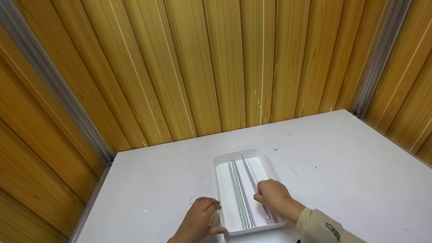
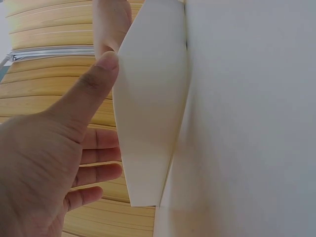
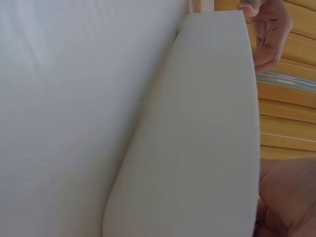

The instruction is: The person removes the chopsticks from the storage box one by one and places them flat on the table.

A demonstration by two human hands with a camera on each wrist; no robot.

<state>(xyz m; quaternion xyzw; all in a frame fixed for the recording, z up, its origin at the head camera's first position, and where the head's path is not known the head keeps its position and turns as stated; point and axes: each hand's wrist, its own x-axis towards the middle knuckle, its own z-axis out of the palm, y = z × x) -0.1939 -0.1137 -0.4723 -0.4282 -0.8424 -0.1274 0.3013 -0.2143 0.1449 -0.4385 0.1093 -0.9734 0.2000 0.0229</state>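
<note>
So, head view first: a white tray (image 1: 258, 230) sits on the desk (image 1: 337, 175) between the two sets of fingers. The right hand (image 1: 274, 195) has its fingers curled round a purple stick (image 1: 249, 172) over the tray's right side. The stick runs forward past those fingers toward the far end, and its shiny tip pokes out on the near side of them. Just left of the right fingers, a second purple stick (image 1: 243, 194) and some pale green sticks (image 1: 237, 195) lie lengthwise in the tray; can't really count the green ones. The left hand (image 1: 200, 216) looks relaxed, fingers against the tray's left wall, thumb at the near corner. Wood-look panels (image 1: 195, 67) stand well beyond all the fingers, and a pale sleeve (image 1: 314, 222) sits behind the right ones.

Left wrist view: the tray's outer wall is right beside the left fingers. Thumb tip touches the rim, the other four reach out loosely past it.

Right wrist view: the tray's wall takes up the middle. The right fingers are mostly hidden behind the rim, so can't tell their grip from there. The left fingers are up at the tray's other corner.
</note>
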